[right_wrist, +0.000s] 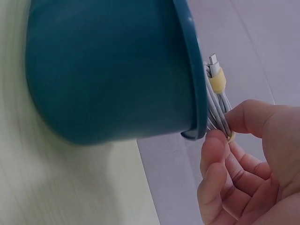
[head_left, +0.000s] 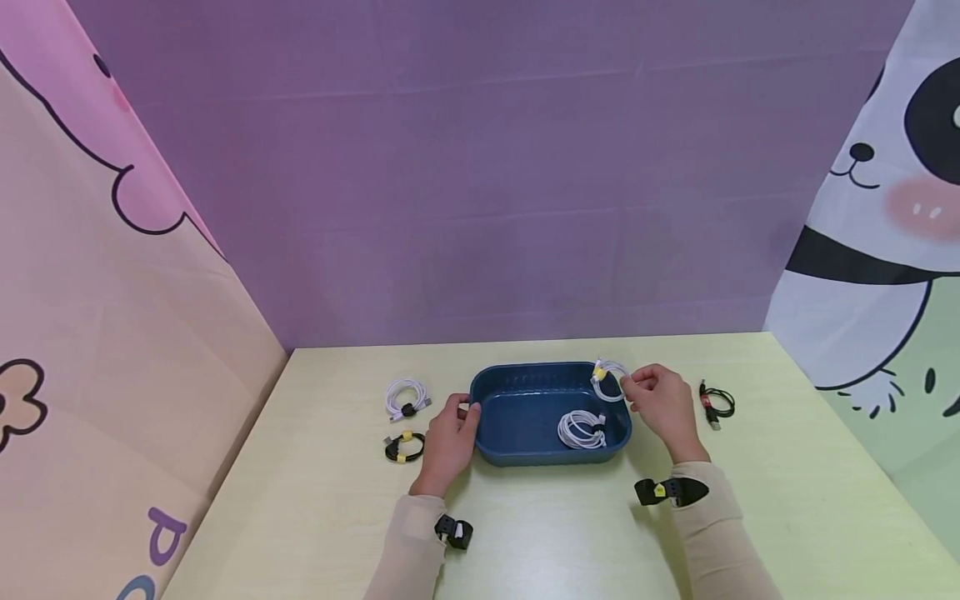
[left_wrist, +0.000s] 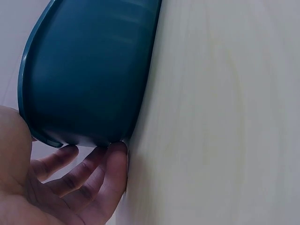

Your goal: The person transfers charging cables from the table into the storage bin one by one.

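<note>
A blue plastic basket [head_left: 517, 457] stands on the table, with a coiled white cable [head_left: 581, 430] with a black tie lying inside at the right. My left hand [head_left: 450, 442] holds the basket's left end, thumb at the rim and fingertips against the outer wall [left_wrist: 89, 143]. Between thumb and fingers, my right hand [head_left: 663, 408] pinches a second coiled white cable [head_left: 611, 382] with yellow ties, held over the back right corner of the basket. The right wrist view shows this cable's plug [right_wrist: 214, 65] pointing up beside the rim.
Left of the basket lie a white cable coil [head_left: 406, 398] with a black tie and a black cable coil [head_left: 405, 447] with yellow ties. Another black cable [head_left: 717, 403] with a red tie lies to the right. Printed cloth walls [head_left: 510, 183] surround the table [head_left: 555, 533].
</note>
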Available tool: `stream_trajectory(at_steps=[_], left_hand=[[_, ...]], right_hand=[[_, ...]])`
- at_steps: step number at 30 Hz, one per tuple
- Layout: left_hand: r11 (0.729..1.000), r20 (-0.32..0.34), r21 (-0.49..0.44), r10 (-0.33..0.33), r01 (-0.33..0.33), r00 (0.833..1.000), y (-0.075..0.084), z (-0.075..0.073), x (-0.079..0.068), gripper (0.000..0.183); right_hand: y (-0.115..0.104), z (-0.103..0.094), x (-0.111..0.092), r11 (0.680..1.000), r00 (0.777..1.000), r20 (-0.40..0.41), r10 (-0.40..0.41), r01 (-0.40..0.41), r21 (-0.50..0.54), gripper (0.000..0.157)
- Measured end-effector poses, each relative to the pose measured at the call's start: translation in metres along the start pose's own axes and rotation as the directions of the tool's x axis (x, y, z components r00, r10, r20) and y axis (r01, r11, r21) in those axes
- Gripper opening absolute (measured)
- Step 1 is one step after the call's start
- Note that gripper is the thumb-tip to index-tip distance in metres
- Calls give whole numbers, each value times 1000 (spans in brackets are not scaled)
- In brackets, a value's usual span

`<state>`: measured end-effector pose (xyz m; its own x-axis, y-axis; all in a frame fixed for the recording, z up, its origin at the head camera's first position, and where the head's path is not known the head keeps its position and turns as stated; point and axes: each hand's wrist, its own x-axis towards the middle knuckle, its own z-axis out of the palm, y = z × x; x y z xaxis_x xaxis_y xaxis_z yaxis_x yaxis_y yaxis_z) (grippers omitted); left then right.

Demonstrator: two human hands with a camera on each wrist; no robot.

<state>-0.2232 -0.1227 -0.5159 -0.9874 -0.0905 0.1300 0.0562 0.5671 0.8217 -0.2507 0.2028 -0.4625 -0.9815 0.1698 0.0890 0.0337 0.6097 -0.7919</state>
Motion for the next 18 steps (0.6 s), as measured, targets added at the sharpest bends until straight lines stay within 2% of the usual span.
stream_trajectory(at_steps=[18], left_hand=[[1000, -5, 6, 23, -23, 1000, -3, 1, -1, 36]], right_hand=[[-3, 6, -2, 999, 1000, -7, -28, 27, -28, 25]])
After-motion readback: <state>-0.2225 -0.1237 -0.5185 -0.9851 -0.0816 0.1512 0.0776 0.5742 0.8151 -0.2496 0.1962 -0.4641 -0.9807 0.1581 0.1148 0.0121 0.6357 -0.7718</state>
